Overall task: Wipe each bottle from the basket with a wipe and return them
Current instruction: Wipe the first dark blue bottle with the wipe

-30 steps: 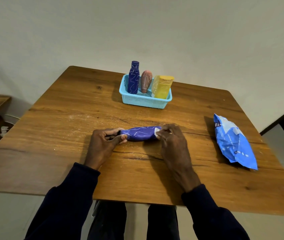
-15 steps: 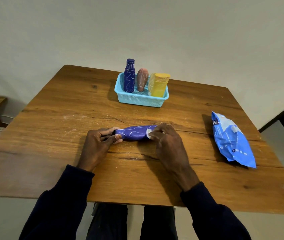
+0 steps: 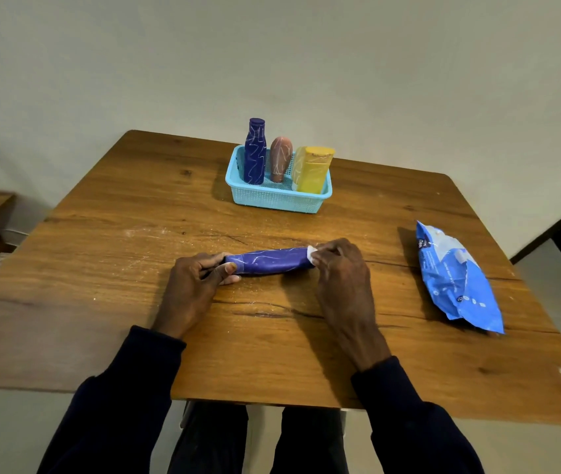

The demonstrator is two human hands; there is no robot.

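Wiping purple bottle (image 3: 268, 262) laid sideways on wooden surface (image 3: 101, 268), in front of blue basket (image 3: 277, 200).
Clasped at left end in curled left hand (image 3: 192, 287) grip; rubbed at right end with white wipe (image 3: 310, 253) pinched under right hand (image 3: 340, 270). Best to pin firmly, drag wipe full length, roll to reach underside.

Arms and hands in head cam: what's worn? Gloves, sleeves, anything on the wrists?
Both arms are in plain dark navy long sleeves with no markings: the left sleeve and the right sleeve end in cuffs at the wrists. The left hand and the right hand are bare: no gloves, and no watch, band or ring shows.
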